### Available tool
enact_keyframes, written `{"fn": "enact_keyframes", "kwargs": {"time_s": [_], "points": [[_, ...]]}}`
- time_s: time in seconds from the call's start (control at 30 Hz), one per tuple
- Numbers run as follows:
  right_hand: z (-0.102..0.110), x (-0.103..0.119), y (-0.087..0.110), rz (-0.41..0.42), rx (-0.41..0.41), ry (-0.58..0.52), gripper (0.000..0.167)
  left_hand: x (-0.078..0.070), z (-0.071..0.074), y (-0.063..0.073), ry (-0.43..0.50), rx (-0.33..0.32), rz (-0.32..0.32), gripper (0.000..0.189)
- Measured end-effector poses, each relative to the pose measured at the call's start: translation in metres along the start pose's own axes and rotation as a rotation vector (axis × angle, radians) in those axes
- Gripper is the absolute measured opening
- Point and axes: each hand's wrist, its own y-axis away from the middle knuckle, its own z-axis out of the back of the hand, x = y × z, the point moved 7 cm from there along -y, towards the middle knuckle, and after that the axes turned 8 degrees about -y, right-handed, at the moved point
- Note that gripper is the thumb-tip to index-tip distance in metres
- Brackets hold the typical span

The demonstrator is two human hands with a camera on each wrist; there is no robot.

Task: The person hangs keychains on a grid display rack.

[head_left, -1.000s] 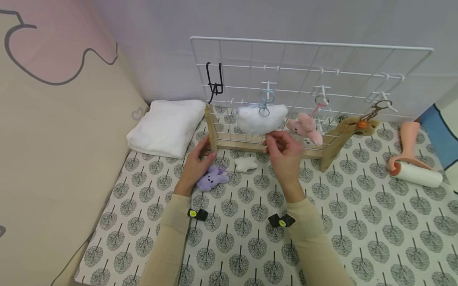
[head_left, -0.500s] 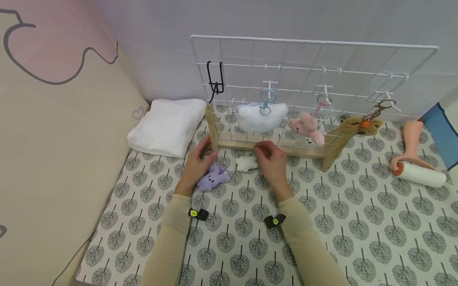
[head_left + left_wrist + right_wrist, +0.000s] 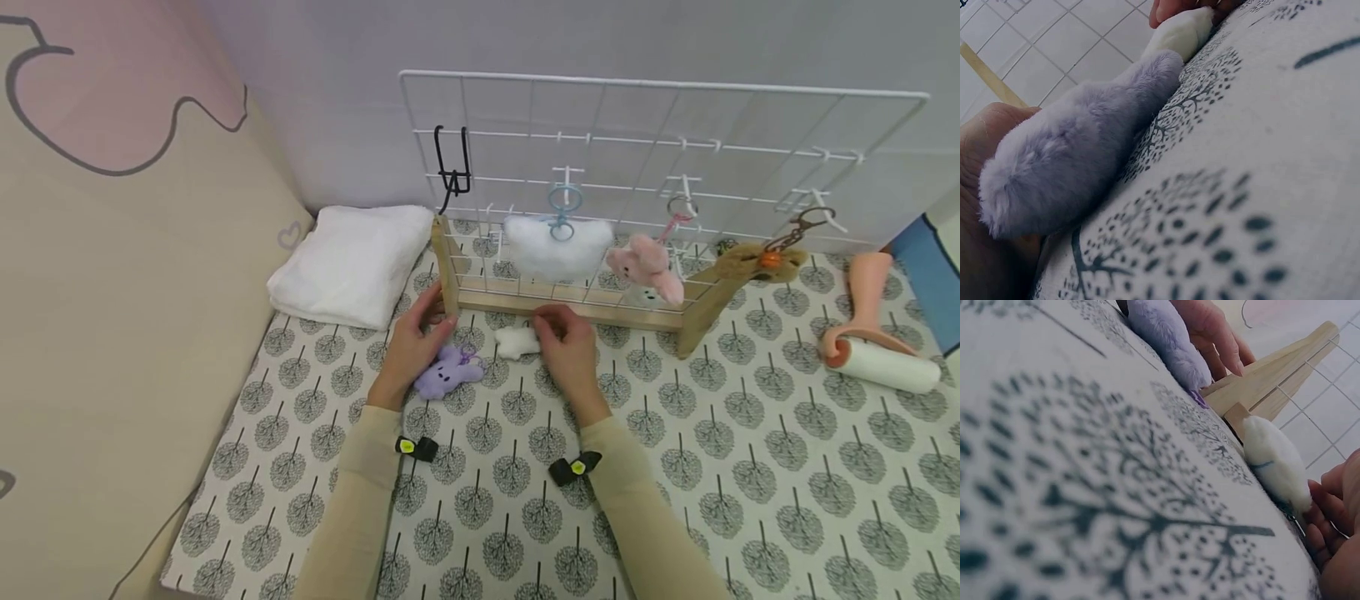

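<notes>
My left hand (image 3: 408, 350) grips the wooden left leg (image 3: 444, 271) of a white wire grid rack (image 3: 652, 82), thumb in front and fingers behind. Beside that hand lies a purple plush keychain (image 3: 446, 374), its fluffy back (image 3: 1072, 156) large in the left wrist view. My right hand (image 3: 568, 354) pinches the right end of a small white plush keychain (image 3: 514, 342) on the table. Up close in the right wrist view, fingertips (image 3: 1316, 512) meet the white plush (image 3: 1275, 459) next to its metal ring. The fingers partly hide that end.
A white cloud plush (image 3: 558, 248), a pink plush (image 3: 647, 265) and a brown plush (image 3: 757, 261) hang from white hooks on the grid. An unused black hook (image 3: 453, 171) is at its left. A folded white towel (image 3: 348, 267) lies left, a lint roller (image 3: 885, 364) right.
My right hand has come down and left from under the hanging cloud plush to the white plush keychain. The cloud plush has shifted slightly right. My left hand stays at the rack's leg.
</notes>
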Motion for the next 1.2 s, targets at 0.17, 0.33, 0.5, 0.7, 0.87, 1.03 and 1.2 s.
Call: {"fn": "enact_keyframes", "kwargs": {"time_s": [0.17,0.33,0.5,0.7,0.87,1.03,1.2], "points": [[0.0,-0.001,0.001,0.007,0.0,0.023,0.015,-0.024,0.003,0.002,0.02,0.015,0.005,0.066],[-0.003,-0.002,0.001,0.009,0.02,0.06,0.018,-0.033,0.006,0.003,0.015,0.017,0.018,0.066],[-0.005,-0.004,0.002,0.019,0.038,0.081,0.02,-0.017,0.004,0.002,0.013,0.017,0.033,0.067],[-0.007,-0.006,0.005,0.013,0.092,0.19,0.027,0.005,0.002,0.002,-0.008,0.005,0.034,0.068],[-0.007,-0.003,0.007,0.009,0.122,0.262,0.033,0.006,0.002,0.002,-0.005,0.002,0.011,0.068],[-0.001,-0.003,0.012,0.035,0.077,0.394,0.039,0.004,0.001,0.001,0.001,0.004,0.003,0.067],[0.002,-0.001,0.016,0.102,0.045,0.413,0.037,0.005,0.001,0.0,-0.002,0.001,0.006,0.067]]}}
